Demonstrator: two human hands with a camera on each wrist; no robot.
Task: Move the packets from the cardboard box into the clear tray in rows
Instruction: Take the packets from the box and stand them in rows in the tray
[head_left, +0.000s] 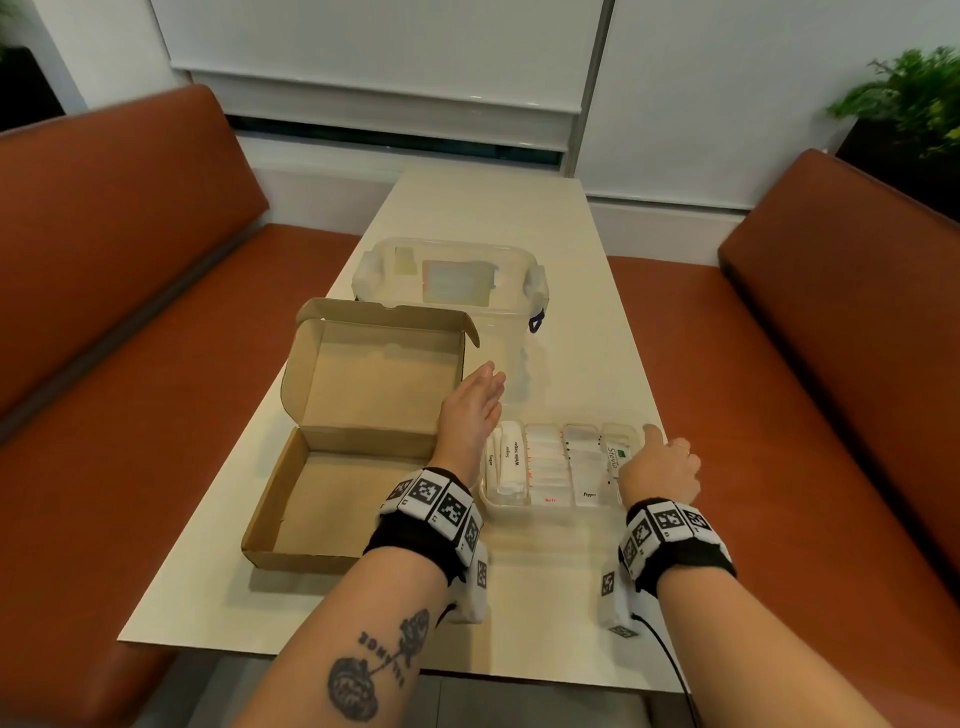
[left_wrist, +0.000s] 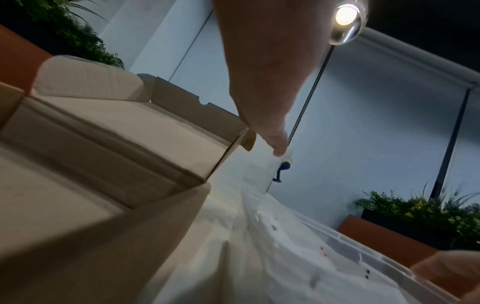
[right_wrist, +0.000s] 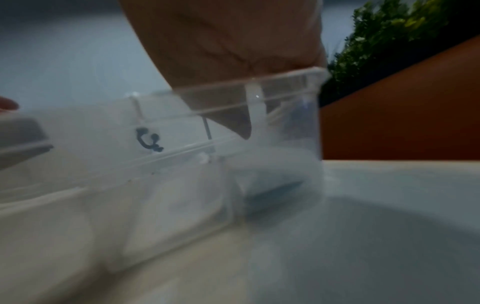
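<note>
The cardboard box (head_left: 332, 499) lies open on the left of the table, its lid standing up, and no packet shows inside it. To its right the clear tray (head_left: 488, 501) holds rows of white packets (head_left: 545, 462) labelled sugar, salt, pepper and stevia. My left hand (head_left: 475, 405) hovers flat with straight fingers between the box lid and the tray's far left corner, holding nothing. My right hand (head_left: 660, 457) grips the tray's right end. In the right wrist view its thumb (right_wrist: 228, 115) reaches down inside the tray wall (right_wrist: 182, 164). The left wrist view shows the box (left_wrist: 103, 144) and the tray (left_wrist: 337, 246).
A large clear lidded bin (head_left: 447, 280) stands behind the box and tray. The pale table (head_left: 519, 218) is narrow, with orange benches (head_left: 130, 249) on both sides. Potted plants (head_left: 904, 98) sit behind the benches. A cable runs off the table's front edge from my right wrist.
</note>
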